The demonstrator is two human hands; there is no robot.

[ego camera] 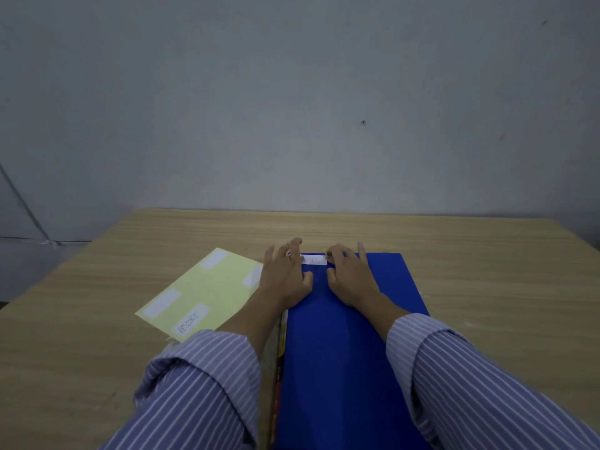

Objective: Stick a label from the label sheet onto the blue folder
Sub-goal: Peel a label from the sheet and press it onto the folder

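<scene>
Your left fingertips press down on the left end of a small white rectangular paper label; fingers spread and slightly curled, nothing gripped. Your right fingertips press on the label's right end, likewise splayed, nothing clasped. Both thumbs rest flat on the cover just nearer you than the label, tips pointing toward each other with a short gap between.

The label lies flat along the far edge of the blue rectangular card folder, toward its far-left corner. Faint writing on it, too small to read.

Your left hand sits over the folder's left edge; your right hand is wholly over the blue cover. Both wrists are bare, then striped blue-and-white shirt sleeves run back toward the bottom of the view.

The folder lies closed on the light wooden table, centre-right, its long side running from the near edge toward the far edge. A strip of yellow and red shows along its left side.

The pale yellow label sheet lies flat on the table just left of the folder, turned at an angle, its right corner under your left hand. Several white labels sit on it; the nearest one reads "ASSET". Your left sleeve covers its near corner.

A plain grey wall stands behind the table's far edge.
</scene>
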